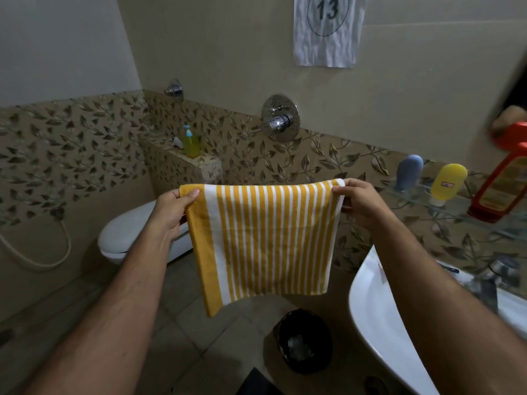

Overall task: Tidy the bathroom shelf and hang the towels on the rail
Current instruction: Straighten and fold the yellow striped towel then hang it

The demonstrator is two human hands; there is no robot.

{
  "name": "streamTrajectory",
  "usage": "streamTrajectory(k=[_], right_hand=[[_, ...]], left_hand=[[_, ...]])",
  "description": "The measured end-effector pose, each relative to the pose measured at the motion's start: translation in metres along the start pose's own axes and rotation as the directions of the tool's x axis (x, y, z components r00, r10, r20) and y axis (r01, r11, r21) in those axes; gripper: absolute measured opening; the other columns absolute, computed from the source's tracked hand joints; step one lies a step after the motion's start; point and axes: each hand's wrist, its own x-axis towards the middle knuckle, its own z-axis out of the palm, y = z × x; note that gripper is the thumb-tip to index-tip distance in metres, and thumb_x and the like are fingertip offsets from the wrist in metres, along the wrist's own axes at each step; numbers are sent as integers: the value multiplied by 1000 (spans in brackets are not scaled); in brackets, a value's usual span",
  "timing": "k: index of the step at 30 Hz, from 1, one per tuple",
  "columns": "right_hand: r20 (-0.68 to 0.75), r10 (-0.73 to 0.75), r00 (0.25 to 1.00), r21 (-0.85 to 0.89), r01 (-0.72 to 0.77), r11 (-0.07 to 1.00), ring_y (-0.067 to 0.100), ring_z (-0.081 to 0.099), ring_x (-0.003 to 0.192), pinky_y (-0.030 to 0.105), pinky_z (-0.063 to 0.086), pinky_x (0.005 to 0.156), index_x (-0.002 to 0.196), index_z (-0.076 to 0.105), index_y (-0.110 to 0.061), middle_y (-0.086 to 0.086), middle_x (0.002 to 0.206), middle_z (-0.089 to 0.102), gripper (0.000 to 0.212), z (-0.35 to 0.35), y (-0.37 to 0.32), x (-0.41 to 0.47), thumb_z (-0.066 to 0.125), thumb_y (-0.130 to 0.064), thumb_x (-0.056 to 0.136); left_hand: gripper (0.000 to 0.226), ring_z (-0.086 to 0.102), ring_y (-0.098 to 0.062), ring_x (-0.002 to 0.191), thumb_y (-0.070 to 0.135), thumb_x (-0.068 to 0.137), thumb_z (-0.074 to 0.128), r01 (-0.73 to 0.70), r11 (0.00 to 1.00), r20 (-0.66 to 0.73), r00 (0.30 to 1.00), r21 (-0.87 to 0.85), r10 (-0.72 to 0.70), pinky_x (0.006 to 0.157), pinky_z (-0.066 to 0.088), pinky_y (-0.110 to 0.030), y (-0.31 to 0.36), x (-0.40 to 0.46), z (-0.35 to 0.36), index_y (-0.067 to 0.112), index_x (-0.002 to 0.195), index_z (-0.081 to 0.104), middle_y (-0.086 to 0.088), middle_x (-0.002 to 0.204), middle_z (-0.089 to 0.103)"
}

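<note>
Holding the towel [265, 240] up at chest level, you have it stretched flat between both hands. Your left hand [171, 212] pinches the top corner at 9 o'clock, thumb lying over the solid yellow band. Your right hand [360, 202] grasps the opposite top corner at 3 o'clock, fingers curled round the edge. The towel hangs free, yellow and white stripes running straight down, lower edge clear of the floor.

Glass shelf [445, 203] sits at 3 o'clock on the leaf-patterned wall. On it: a blue tube [409, 173], a yellow tube [447, 182] just beside it, both standing cap down, and a red bottle [499, 186] leaning further right. White basin [370, 309] at 4 o'clock. Black bin [304, 340] on the floor at 6 o'clock. Toilet [125, 238] behind your left forearm.
</note>
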Motion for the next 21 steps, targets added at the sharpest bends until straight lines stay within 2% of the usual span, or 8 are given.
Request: streamTrajectory(k=[2, 5, 8, 11, 13, 17, 21], right_hand=[[8, -27, 1000, 35, 27, 999, 24, 63, 76, 37, 51, 76, 81, 63, -11, 10, 82, 66, 11, 2, -5, -2, 60, -4, 89], [-21, -64, 998, 74, 66, 995, 20, 61, 72, 36, 50, 69, 83, 59, -14, 7, 81, 63, 13, 3, -9, -4, 61, -3, 87], [-110, -95, 989, 73, 103, 992, 21, 61, 83, 39, 52, 73, 97, 52, -24, 7, 97, 58, 29, 0, -9, -2, 66, -3, 84], [-136, -118, 984, 9, 121, 993, 22, 63, 94, 40, 56, 79, 118, 51, -24, 5, 106, 58, 42, -4, -11, -4, 67, -4, 84], [-123, -147, 981, -23, 145, 989, 22, 65, 97, 40, 57, 81, 119, 55, -24, 3, 106, 61, 37, -8, -11, -8, 66, -9, 87], [-75, -223, 972, -77, 217, 973, 27, 69, 99, 45, 57, 87, 102, 68, -22, 5, 102, 69, 11, -16, -13, -12, 65, -25, 92], [-83, -244, 966, -108, 235, 966, 27, 68, 98, 43, 58, 86, 103, 68, -13, 10, 102, 69, 11, -23, -17, -14, 62, -18, 94]], left_hand=[[3, 64, -17, 85, 16, 92, 63, 44, 999, -24, 999, 10, -44, 69, 51, -29, -1, 4, -2, 14, 93, 65, -5, 89, 68], [16, 64, -20, 94, 18, 88, 69, 94, 995, -66, 994, 26, -92, 82, 51, -34, -1, 10, -2, 14, 104, 67, -6, 98, 69], [19, 64, -22, 100, 18, 88, 69, 98, 995, -63, 993, 16, -97, 93, 50, -38, -2, 13, 0, 14, 106, 66, -6, 99, 69], [31, 63, -22, 104, 17, 90, 66, 72, 997, -37, 997, -1, -72, 98, 49, -40, 0, 14, 6, 10, 120, 63, -6, 102, 68], [30, 61, -22, 106, 17, 92, 64, 61, 998, -27, 998, 18, -60, 99, 47, -40, 4, 15, 10, 11, 120, 62, -4, 102, 68], [19, 58, -24, 111, 19, 94, 61, 26, 992, -23, 999, 120, -24, 102, 43, -42, 9, 19, 15, 15, 112, 63, -7, 111, 66], [20, 57, -24, 105, 24, 96, 58, -59, 955, 0, 998, 289, 62, 85, 42, -36, 14, 25, 18, 14, 113, 63, -5, 101, 64]])
